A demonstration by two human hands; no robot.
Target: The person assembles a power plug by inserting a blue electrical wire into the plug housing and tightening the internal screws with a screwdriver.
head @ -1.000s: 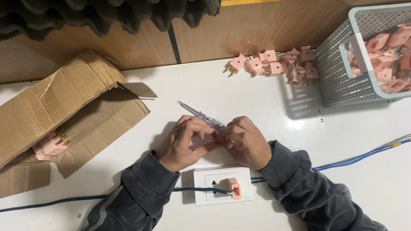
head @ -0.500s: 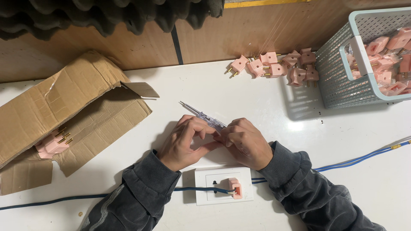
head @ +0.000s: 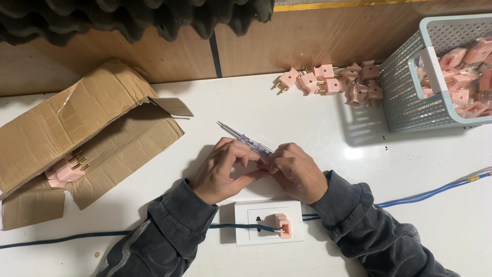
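My left hand [head: 223, 172] and my right hand [head: 297, 169] meet at the middle of the white table, fingertips together around a small pink piece that is mostly hidden between them. A slim clear-handled tester screwdriver [head: 245, 138] sticks out up and to the left from my right hand's fingers. Just below my wrists lies a white wall socket plate [head: 269, 221] with a pink plug [head: 282, 225] pushed into it and a blue cable [head: 430, 194] running off to both sides.
An open cardboard box [head: 77, 138] lies at the left with pink plugs [head: 65, 169] inside. Several loose pink plugs [head: 333, 82] sit by the wooden back wall. A pale mesh basket [head: 410, 92] holding more pink plugs stands at the right.
Both hands stay together in the same spot with only slight finger movement. The view has shifted a little.
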